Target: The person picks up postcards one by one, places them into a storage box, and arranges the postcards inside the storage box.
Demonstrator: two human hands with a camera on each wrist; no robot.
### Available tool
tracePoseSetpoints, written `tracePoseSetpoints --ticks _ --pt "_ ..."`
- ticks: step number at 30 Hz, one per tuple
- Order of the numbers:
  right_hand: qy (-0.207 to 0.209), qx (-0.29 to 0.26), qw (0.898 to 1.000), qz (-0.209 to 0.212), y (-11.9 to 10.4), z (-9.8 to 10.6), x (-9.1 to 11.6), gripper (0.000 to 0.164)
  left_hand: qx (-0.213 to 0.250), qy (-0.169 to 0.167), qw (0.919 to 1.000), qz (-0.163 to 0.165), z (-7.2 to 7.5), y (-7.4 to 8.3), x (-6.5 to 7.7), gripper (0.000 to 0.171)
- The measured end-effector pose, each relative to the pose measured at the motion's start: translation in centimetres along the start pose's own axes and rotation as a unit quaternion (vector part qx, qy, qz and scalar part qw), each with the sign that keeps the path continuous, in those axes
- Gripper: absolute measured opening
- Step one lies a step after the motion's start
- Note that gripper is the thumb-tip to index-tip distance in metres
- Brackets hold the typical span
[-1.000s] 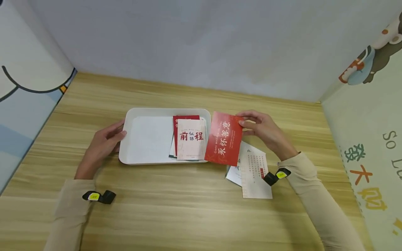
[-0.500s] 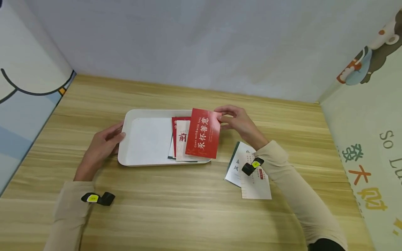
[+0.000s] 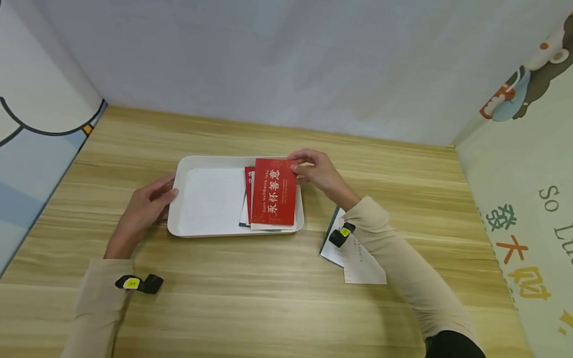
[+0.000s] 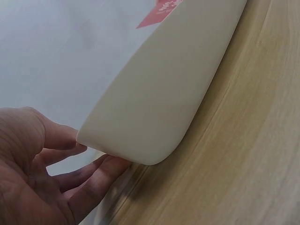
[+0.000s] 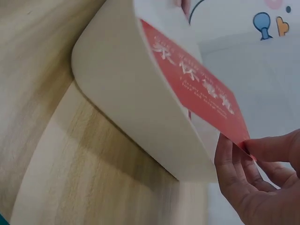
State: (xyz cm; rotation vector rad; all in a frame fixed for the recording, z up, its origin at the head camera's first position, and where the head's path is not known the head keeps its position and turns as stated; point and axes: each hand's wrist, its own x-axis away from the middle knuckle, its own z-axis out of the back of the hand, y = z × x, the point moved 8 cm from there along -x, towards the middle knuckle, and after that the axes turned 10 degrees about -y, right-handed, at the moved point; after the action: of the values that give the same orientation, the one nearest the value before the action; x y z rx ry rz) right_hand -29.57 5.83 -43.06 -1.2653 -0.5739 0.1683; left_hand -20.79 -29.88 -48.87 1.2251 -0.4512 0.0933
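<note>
My right hand (image 3: 317,171) pinches a corner of a red card (image 3: 274,194) with white Chinese characters. In the head view the card lies over the right part of a white tray (image 3: 203,199), on top of other cards. The right wrist view has the thumb on the card's face (image 5: 201,86) and the fingers underneath, near the tray's end. At the tray's left end, my left hand (image 3: 145,206) grips the rim. In the left wrist view that hand (image 4: 51,173) has its thumb at the rim and its fingers against the outside of the tray wall (image 4: 150,103).
A pale printed card (image 3: 364,263) overlaps a green-edged white card (image 3: 333,243) on the wooden table (image 3: 250,298), right of the tray, partly hidden by the right sleeve (image 3: 394,248). A grey wall (image 3: 286,69) stands behind, with decorated panels at both sides.
My right hand has moved left, carrying the red card from beside the tray to over the cards in it, covering the pale top card. My left hand has stayed at the tray's end.
</note>
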Motion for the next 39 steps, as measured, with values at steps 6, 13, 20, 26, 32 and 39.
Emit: tracePoseSetpoints --ticks 6,13,20,26,32,39 --pt "0.002 0.117 0.992 0.041 -0.8 -0.7 -0.2 0.026 -0.001 -0.002 1.0 -0.009 -0.2 0.3 -0.1 0.059" --pt "0.031 0.193 0.979 0.06 -1.8 -0.7 0.3 0.022 -0.008 0.002 0.9997 -0.022 -0.2 0.6 -0.1 0.058" --pt "0.045 0.225 0.971 0.071 -2.5 -0.5 0.8 0.026 -0.007 0.006 0.9997 -0.024 -0.1 0.5 0.0 0.058" --pt "0.059 0.232 0.969 0.063 -2.5 0.6 2.2 0.025 -0.012 0.008 0.9999 -0.004 -0.1 0.1 -0.1 0.059" --pt "0.051 0.24 0.969 0.037 -1.6 2.0 4.2 0.028 -0.017 0.011 0.9998 0.006 0.1 -0.1 0.0 0.061" --pt "0.023 0.259 0.965 -0.024 0.3 3.5 6.9 0.035 -0.016 0.002 0.9999 0.0 0.0 -0.2 -0.3 0.06"
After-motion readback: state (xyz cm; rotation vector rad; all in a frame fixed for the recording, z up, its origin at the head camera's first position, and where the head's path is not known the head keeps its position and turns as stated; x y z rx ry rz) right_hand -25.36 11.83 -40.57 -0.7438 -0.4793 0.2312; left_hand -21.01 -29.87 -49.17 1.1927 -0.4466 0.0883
